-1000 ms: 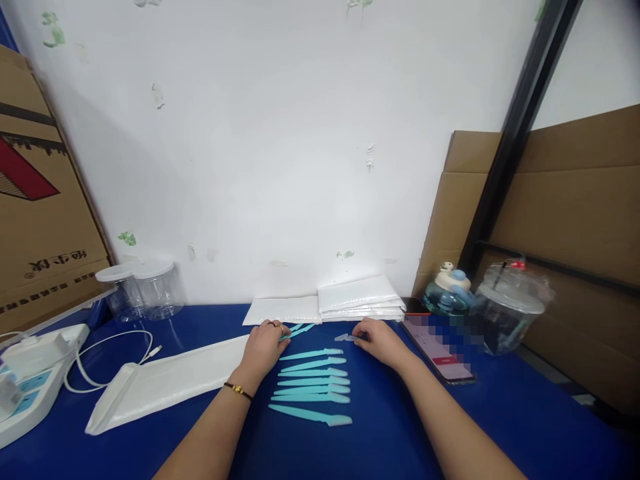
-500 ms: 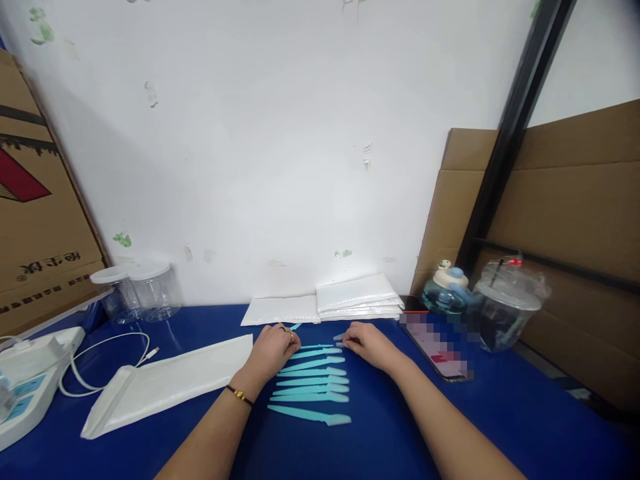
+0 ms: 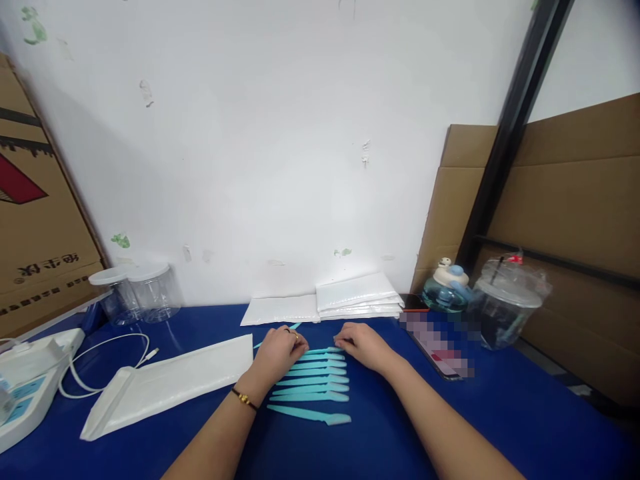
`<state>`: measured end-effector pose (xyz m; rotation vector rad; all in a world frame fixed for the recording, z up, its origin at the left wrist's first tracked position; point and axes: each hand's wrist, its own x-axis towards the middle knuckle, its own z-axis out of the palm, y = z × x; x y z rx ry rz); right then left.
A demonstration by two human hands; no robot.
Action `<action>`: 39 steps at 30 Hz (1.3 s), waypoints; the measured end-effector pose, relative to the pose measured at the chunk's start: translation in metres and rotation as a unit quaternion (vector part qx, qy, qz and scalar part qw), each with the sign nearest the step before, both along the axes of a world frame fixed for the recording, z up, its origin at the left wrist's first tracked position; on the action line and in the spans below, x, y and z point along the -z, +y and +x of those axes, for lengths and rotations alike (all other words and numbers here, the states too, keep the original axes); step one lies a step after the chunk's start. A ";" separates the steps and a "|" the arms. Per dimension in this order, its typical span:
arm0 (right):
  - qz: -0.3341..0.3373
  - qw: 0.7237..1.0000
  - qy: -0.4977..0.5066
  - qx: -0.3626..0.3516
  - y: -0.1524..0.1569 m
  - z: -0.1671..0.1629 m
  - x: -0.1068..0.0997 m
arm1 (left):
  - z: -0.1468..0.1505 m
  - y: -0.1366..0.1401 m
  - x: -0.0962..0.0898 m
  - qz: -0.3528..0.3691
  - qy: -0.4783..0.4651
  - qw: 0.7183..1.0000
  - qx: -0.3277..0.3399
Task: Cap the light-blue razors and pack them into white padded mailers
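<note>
Several teal eyebrow razors (image 3: 313, 415) lie in a row on the blue tabletop, handles to the left and blades to the right. At the far end of the row, my left hand (image 3: 280, 350) is closed, its fingers pinching the handle side of the farthest razor (image 3: 320, 351) in the row. My right hand (image 3: 363, 343) is closed at that razor's blade end, thumb and fingers together. Another teal razor (image 3: 295, 326) shows partly behind my left hand, lying at a slant. My left hand covers several of the handle ends.
A long white padded envelope (image 3: 175, 383) lies left, beside a white cable (image 3: 107, 335) and power strip (image 3: 45, 387). Stacked white envelopes (image 3: 357, 297) rest by the wall. Clear jars (image 3: 155, 293) stand back left. A phone (image 3: 437, 347), teal bottle (image 3: 445, 293) and lidded cup (image 3: 510, 303) are right.
My left hand has shifted slightly right along the razors. My right hand has moved slightly left, and the small blade tips seen beside it are now aligned or hidden at its fingers.
</note>
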<state>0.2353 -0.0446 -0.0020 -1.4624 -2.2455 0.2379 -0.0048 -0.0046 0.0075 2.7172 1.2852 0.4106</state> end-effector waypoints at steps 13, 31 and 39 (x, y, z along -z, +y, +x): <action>-0.002 1.000 0.008 0.023 0.008 0.014 0.006 | -0.029 0.024 0.011 -0.047 -0.026 0.990 -0.129; -0.005 1.000 0.015 0.023 0.007 0.006 0.005 | -0.007 0.009 0.002 -0.045 -0.026 0.999 -0.011; 0.001 1.000 0.018 0.000 0.006 -0.007 0.007 | 0.001 0.004 0.001 -0.043 -0.023 0.999 0.007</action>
